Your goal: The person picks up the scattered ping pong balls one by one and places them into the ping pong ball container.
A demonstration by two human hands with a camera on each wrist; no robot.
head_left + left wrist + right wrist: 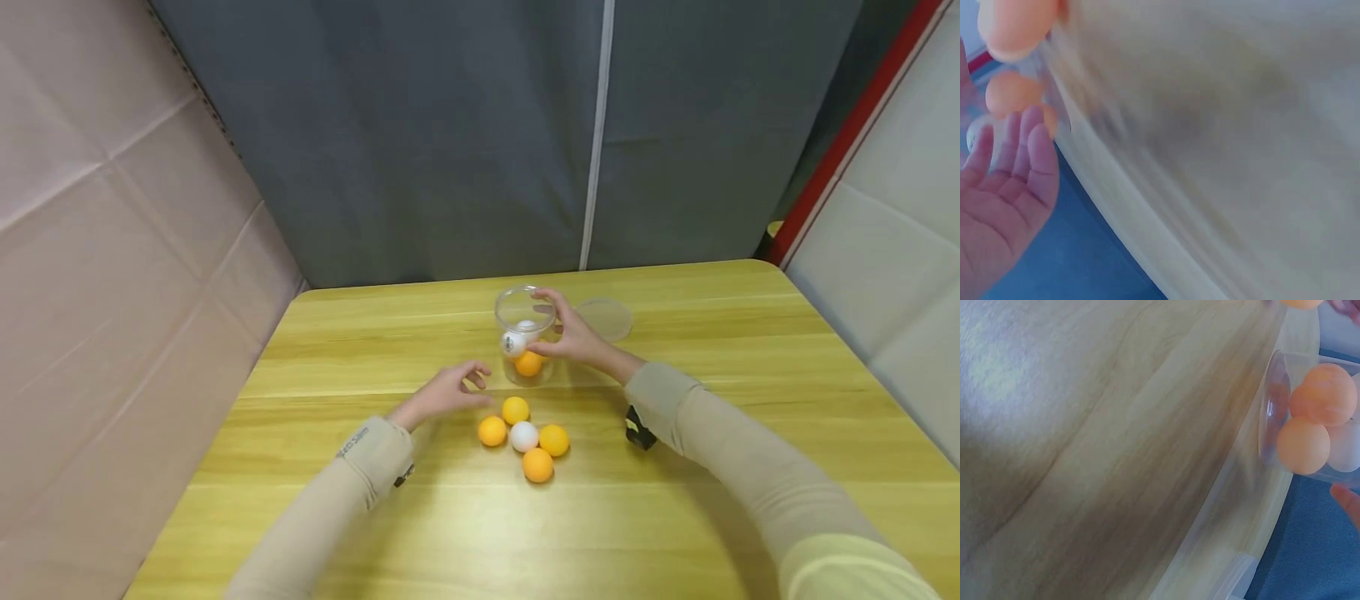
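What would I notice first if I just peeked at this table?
Probably the bright cluster of balls, four orange and one white, lying near the middle of the yellow wooden table. Just behind them, the right hand holds a clear jar with more balls inside, and the left hand hovers open beside the loose ones.

left beige long sleeve (352, 475): small grey lettering at cuff, small black clip at wrist | right beige long sleeve (720, 433): black device with yellow mark strapped under wrist | both hands bare

Clear glossy plastic jar (525, 333), smooth matt balls (537, 465), satin wood-grain table (712, 517)
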